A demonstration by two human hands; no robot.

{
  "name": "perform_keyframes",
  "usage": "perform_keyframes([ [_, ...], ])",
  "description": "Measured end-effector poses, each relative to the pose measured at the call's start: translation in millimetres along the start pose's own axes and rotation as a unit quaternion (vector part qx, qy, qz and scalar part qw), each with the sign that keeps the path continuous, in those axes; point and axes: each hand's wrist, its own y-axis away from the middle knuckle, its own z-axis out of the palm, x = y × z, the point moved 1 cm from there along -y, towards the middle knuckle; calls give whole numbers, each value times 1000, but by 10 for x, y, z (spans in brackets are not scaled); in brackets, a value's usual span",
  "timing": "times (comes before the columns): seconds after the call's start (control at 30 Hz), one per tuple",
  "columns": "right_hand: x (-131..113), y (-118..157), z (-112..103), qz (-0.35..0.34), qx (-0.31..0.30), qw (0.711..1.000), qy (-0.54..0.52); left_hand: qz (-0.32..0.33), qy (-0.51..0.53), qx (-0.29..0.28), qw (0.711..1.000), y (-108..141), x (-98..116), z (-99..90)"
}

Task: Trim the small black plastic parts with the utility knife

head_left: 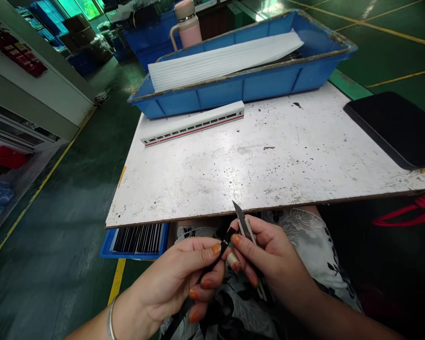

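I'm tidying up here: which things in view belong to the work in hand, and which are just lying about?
In use:
black strip, left hand
knife, right hand

Apparently lying about:
white model carriage, possibly related
blue tray
pink mug
black pad

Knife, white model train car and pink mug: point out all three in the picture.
Knife [243, 223], head view, on its blade.
White model train car [194, 127], head view, on its windowed side.
Pink mug [191, 34], head view, on its body below the lid.
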Motion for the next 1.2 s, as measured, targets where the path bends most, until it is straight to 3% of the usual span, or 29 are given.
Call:
perform_keyframes([
  [0.9,41,22,-28,-14,8,999,28,-6,20,2,1000,-67,-52,-38],
  [1.2,21,-55,-66,-25,7,989,145,6,-7,38,999,-194,0,-89],
])
